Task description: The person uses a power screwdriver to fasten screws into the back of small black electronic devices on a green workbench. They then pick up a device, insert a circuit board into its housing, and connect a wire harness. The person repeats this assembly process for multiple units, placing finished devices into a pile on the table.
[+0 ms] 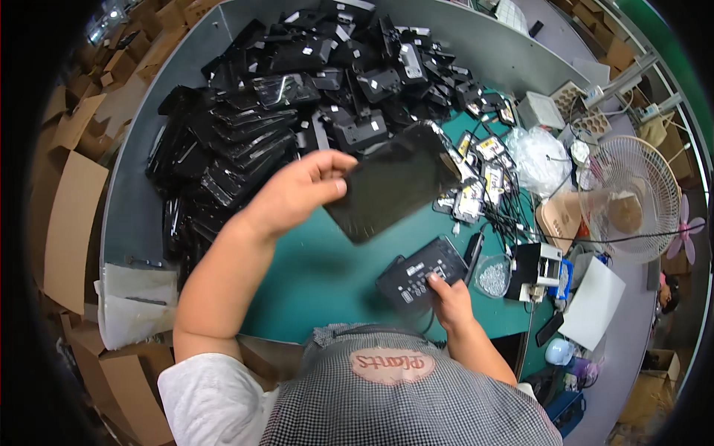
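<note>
My left hand (297, 186) is closed on the left edge of a flat dark rectangular panel (394, 182), which is tilted and held above the table. My right hand (454, 303) grips a small black electronic box (421, 272) with white printing, its thumb on the printed face. The box is low over the green mat, nearer to me than the panel. Beyond the panel lies a big heap of black plastic housings (379, 83). Just right of the panel sit cables and small modules with yellow-and-white labels (491, 149).
A green mat (297, 275) covers the table, with a grey wall (134, 171) at left. On the right are a dish of screws (493, 276), a screw feeder (537, 271), a plastic bag (539, 162) and a fan (628, 197). Cardboard boxes (74, 230) stand outside.
</note>
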Action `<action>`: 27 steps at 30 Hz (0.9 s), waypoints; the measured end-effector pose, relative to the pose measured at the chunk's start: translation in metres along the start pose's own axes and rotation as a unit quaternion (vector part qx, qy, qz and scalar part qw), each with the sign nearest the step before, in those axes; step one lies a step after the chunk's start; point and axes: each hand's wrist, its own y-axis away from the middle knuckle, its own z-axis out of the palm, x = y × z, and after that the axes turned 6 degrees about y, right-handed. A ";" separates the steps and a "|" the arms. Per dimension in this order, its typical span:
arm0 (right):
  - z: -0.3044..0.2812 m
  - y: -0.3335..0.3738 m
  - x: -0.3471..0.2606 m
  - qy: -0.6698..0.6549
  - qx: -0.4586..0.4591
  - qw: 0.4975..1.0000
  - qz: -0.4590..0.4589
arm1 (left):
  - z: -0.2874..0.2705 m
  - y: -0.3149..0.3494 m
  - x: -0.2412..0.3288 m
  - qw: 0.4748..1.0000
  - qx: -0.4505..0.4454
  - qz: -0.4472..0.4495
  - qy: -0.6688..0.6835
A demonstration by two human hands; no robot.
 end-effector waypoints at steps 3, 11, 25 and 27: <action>0.007 0.000 -0.010 -0.002 -0.058 0.998 -0.004 | 0.030 0.023 -0.043 0.996 -0.022 -0.073 0.050; -0.022 0.012 -0.018 -0.012 -0.156 0.988 0.007 | 0.131 0.057 -0.116 0.896 0.053 -0.042 -0.439; -0.078 0.035 -0.043 0.192 -0.242 0.941 -0.140 | 0.215 0.066 -0.149 0.827 0.132 0.074 -0.541; -0.082 0.036 -0.042 0.265 -0.246 0.914 -0.182 | 0.224 0.069 -0.157 0.818 0.136 0.087 -0.552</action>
